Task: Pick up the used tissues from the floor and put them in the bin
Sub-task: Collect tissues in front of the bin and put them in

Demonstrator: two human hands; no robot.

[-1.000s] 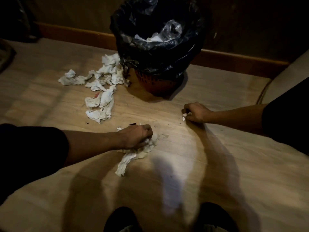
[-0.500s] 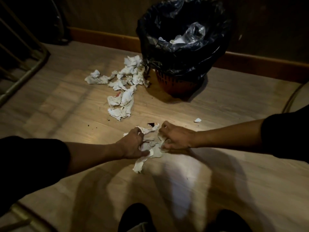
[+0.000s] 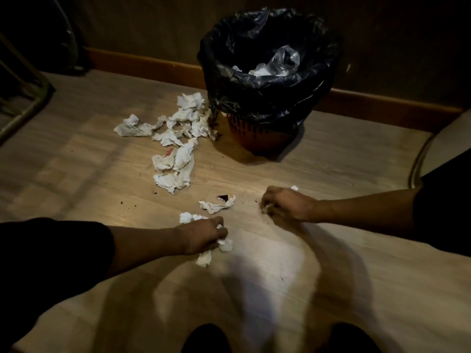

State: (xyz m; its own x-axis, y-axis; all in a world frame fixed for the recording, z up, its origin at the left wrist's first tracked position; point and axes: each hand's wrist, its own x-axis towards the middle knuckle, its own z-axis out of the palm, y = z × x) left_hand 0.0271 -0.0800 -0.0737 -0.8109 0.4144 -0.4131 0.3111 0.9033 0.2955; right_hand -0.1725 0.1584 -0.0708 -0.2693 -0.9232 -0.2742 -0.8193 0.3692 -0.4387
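Observation:
Low over the wooden floor, my left hand is closed on a clump of white tissues that stick out below its fingers. My right hand is closed on a small piece of tissue near the floor. Between the two hands lies one crumpled tissue with a small dark shiny scrap beside it. A larger pile of used tissues spreads left of the bin. The bin, lined with a black bag, stands by the wall with tissues and clear plastic inside.
A tiny white scrap lies just behind my right hand. A wooden skirting board runs along the dark wall. A metal frame stands at the far left, a curved furniture edge at the right. My dark shoes are at the bottom.
My right hand has drawn back to the right, away from the left hand, with a bit of tissue. The left hand has pulled its clump towards me, leaving one tissue on the floor.

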